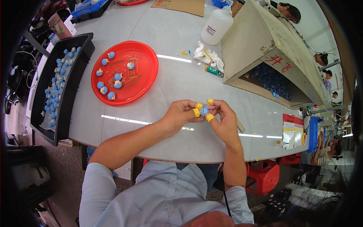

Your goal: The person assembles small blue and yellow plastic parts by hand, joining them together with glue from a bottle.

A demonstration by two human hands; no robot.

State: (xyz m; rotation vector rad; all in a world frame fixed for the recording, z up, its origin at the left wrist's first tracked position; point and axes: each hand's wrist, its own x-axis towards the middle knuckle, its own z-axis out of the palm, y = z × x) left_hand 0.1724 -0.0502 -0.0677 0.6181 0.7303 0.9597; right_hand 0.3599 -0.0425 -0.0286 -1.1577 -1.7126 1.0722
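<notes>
Between my two hands, above the grey table (181,145), is a small blue ball-shaped piece (204,111). My left hand (183,115) pinches it from the left with thumb and fingertips. From the right, my right hand (224,120) grips the same piece between thumb and fingers, its index finger lifted a little. Yellow tape wraps several fingertips on both hands. Part of the piece is covered by the fingers. A red round tray (145,81) to the left carries several similar blue pieces with pale parts, such as a blue-and-cream ball (131,66).
At far left, a black bin (77,81) is filled with blue balls. A beige open-fronted box (261,32) at right contains dark blue pieces (272,79). Nearby are a white bottle (217,26), crumpled tissue (208,56) and a green tube-like packet (214,71). Red stools (266,176) stand below the table edge.
</notes>
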